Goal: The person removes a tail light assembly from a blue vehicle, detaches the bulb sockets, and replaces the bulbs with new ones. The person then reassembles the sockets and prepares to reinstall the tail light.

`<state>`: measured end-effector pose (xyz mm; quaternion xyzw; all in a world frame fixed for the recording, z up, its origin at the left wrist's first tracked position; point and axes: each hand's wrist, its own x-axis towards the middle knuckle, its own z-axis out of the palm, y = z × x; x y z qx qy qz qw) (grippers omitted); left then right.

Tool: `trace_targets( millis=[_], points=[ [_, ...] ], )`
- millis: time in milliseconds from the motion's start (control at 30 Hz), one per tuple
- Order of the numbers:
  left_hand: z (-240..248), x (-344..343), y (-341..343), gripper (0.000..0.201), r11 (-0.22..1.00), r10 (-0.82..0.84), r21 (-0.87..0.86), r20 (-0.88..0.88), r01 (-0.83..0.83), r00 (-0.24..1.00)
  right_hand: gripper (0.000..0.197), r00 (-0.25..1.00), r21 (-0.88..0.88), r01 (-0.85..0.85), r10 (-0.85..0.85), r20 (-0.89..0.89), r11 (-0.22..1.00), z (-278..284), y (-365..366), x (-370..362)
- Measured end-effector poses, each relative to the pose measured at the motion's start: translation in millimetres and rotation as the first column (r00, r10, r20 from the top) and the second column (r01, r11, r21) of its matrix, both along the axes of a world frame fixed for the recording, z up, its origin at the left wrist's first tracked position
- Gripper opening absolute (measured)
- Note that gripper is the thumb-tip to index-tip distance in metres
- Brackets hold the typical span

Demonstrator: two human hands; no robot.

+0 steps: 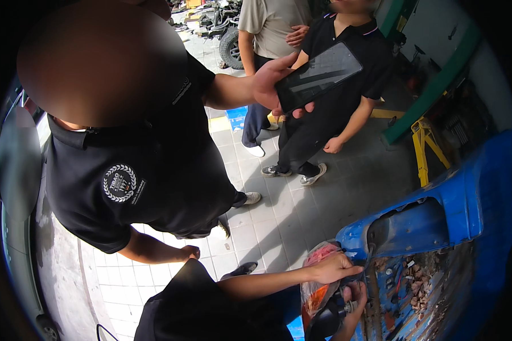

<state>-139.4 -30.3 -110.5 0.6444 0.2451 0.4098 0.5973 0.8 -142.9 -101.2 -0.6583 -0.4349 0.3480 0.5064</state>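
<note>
- Head view: the left hand (333,268) lies over the top of a clear bag (309,288), beside the blue panel (466,210). Its fingers are bent and drawn together at the right edge; whether they pinch a thin dark piece there or merely press on it, one cannot tell.
- The right hand (355,305) is below, its fingers curled around the side of a black part (325,321) with a small grey fitting.
- The bag wraps an orange part (317,296) next to the black part, left of the panel's opening and above the floor.
- Slipping looks the likeliest trouble: loose, creased plastic could slide under the fingers and let the bundle drop.
- Should the left fingers pull hard while the right grasp gives, the fitting could bend or snap.
- A small piece let go to the right could vanish among the debris (418,284).
- Swinging the bundle rightward might scrape the orange part on the panel's edge.
- A co-worker's hand (267,82) holds a phone (320,77) beyond; a bump against that co-worker could jolt the person's arm.
</note>
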Motion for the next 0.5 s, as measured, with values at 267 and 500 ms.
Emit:
trace_targets(
  millis=[267,500],
  points=[
    [-3.9,9.0,2.0,0.048,0.97,0.002,0.244,0.078,-0.021,0.997,0.035,0.963,-0.036,-0.26,0.262,0.06,0.965,-18.3,-4.6,36.9],
    [-4.6,6.0,18.7,0.052,0.991,-0.132,-0.002,-0.044,0.132,0.99,0.029,1.0,0.036,-0.025,0.025,-0.003,0.999,-6.7,6.4,-0.7]
  ],
)
